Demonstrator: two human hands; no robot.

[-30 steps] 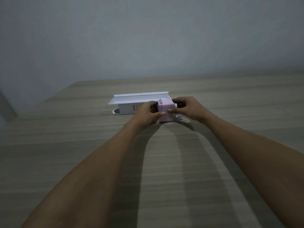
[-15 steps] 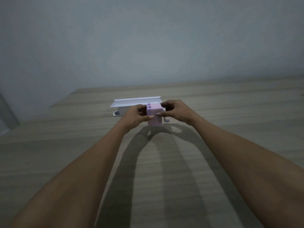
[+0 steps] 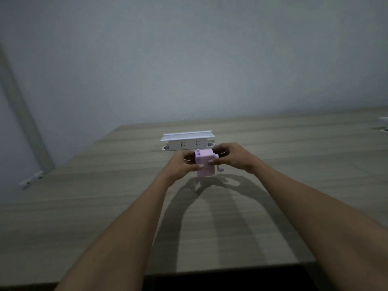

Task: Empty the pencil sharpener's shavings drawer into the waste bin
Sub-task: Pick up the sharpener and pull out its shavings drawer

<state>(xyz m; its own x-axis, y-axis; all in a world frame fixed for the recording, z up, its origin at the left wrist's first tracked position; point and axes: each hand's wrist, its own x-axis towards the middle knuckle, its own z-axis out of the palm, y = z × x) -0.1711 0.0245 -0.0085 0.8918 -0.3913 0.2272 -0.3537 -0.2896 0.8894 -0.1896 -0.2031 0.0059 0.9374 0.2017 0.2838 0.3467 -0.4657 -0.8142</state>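
A small pink box-shaped pencil sharpener [image 3: 206, 167] with a little crank at its lower right is held just above the wooden table [image 3: 105, 206]. My left hand [image 3: 182, 166] grips its left side, thumb on the front face. My right hand [image 3: 232, 156] grips its right side, thumb on the front near the crank. The shavings drawer looks closed in the body. No waste bin is in view.
A white pop-up socket box [image 3: 188, 141] with its lid raised stands on the table right behind the sharpener. Another white fitting [image 3: 384, 123] shows at the far right edge. A grey wall rises behind the table, and the table's near edge runs along the bottom.
Both hands have lifted the sharpener off the table and drawn it towards me, away from the socket box. The crank now hangs in the air above its shadow.
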